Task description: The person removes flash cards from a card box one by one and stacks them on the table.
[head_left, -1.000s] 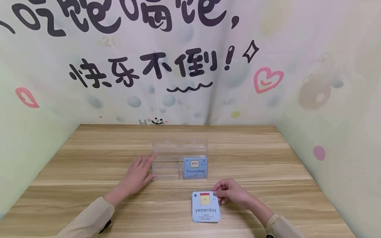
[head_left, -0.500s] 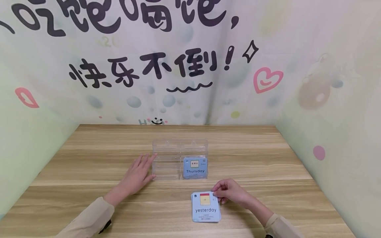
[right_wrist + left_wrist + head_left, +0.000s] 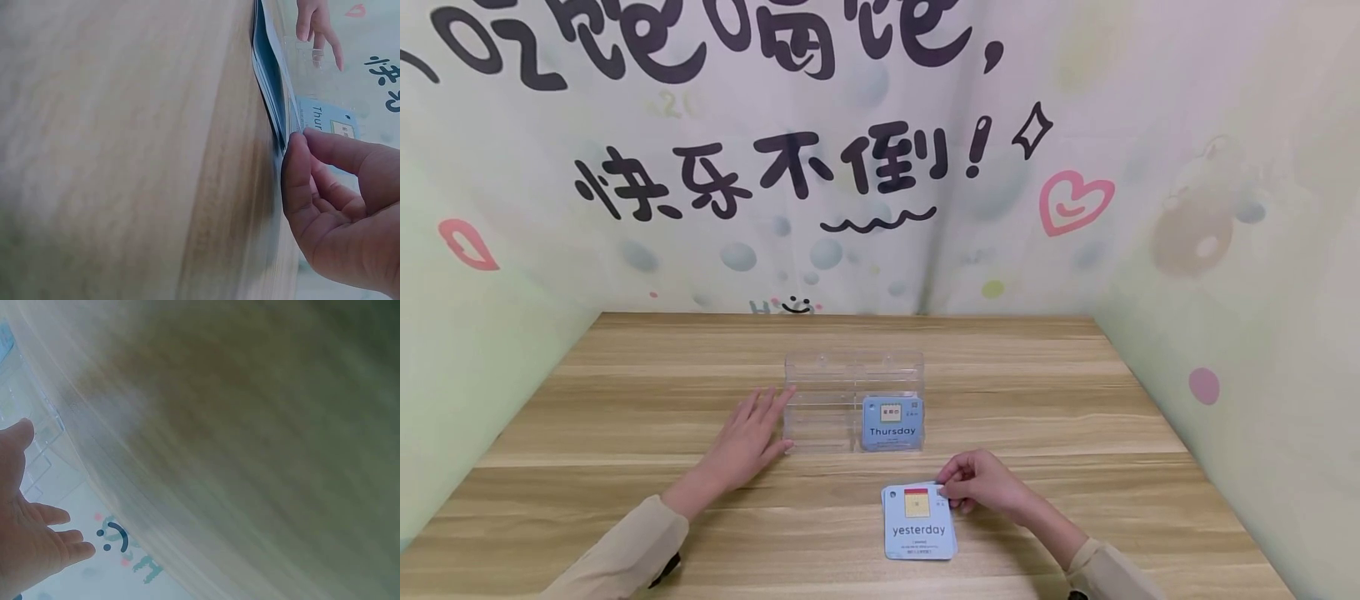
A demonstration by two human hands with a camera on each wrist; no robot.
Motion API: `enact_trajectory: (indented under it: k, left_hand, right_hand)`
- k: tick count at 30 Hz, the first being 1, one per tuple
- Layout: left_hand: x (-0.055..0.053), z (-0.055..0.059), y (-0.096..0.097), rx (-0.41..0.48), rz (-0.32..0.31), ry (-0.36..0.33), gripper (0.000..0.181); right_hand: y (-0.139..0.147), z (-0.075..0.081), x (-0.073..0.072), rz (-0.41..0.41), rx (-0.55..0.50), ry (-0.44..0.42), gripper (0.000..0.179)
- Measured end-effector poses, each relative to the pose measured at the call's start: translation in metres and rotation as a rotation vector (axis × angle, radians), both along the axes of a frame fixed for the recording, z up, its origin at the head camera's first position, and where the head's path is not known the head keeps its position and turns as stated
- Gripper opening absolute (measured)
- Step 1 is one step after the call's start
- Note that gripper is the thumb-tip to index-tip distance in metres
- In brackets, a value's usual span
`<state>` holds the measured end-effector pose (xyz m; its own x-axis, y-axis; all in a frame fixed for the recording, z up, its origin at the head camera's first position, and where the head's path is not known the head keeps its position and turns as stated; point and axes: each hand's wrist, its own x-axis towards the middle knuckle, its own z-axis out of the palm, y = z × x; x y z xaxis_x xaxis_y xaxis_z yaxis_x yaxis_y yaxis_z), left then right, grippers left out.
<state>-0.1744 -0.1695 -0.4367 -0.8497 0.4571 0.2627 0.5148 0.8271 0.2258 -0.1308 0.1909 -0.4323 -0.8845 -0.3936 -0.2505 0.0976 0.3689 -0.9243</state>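
"So, head cam?"
"R hand pinches top-R corner of card stack ('yesterday' uppermost) on tabletop, nearer than clear rack w/ Thursday card in lower-R pocket. L hand at rack's L edge."
"L wrist?"
"Grip's wide, thumb apart from fingers."
"R wrist?"
"Grip's narrow, thumb + finger on corner; # of cards pinched, can't tell."

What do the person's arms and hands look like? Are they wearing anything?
The left hand and right hand are bare, with no gloves. The left sleeve and right sleeve are plain light beige. A small black piece shows by the left sleeve and another black piece by the right one; I can't tell what they are.
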Motion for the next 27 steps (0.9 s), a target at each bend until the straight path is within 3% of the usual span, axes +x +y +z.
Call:
enact_trajectory:
  k: [14, 27]
  left_hand:
    - [0.0, 0.001, 0.0, -0.001, -0.008, 0.002, 0.074]
    - [0.0, 0.0, 0.0, 0.002, -0.012, 0.004, 0.075]
  right_hand:
    - [0.008, 0.006, -0.001, -0.07, 0.077, 0.051, 0.012]
    - [0.018, 0.018, -0.009, -0.057, 0.07, 0.093, 0.015]
